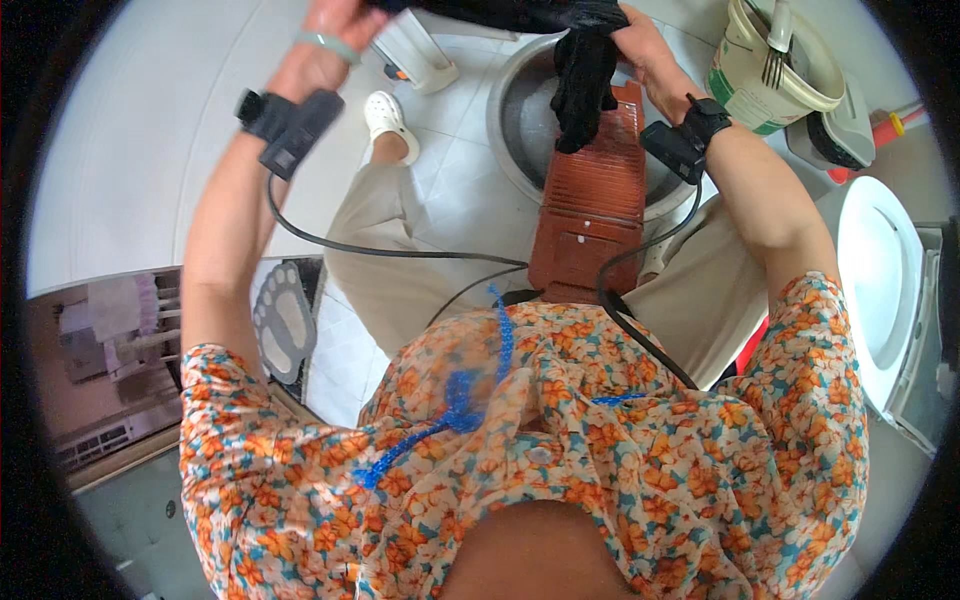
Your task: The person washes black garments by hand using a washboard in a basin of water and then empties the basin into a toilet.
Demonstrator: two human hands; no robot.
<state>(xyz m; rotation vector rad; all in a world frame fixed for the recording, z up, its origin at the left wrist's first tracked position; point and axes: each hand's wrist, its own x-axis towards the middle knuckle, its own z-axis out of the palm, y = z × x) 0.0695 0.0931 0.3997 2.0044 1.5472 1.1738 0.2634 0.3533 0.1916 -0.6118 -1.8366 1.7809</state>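
Note:
A black piece of clothing (pixel 500 12) is stretched between my two hands at the top of the view, its exact kind hard to tell. My left hand (pixel 345 22) is closed on one end, its fingers partly cut off by the upper edge. My right hand (pixel 643 45) grips the other end, and a bunched part dangles from there over the washboard. That reddish-brown ridged washboard (pixel 590 215) leans in a round metal basin (pixel 512 165), its near end by my lap. The basin's contents are mostly hidden.
A white bucket (pixel 735 85) holding a brush with dark bristles (pixel 777 60) stands at the far right. Nearer is a white toilet (pixel 880 280). A white stand (pixel 415 60) rises left of the basin. A grey footprint mat (pixel 285 320) lies at left, and cables run from both wrists.

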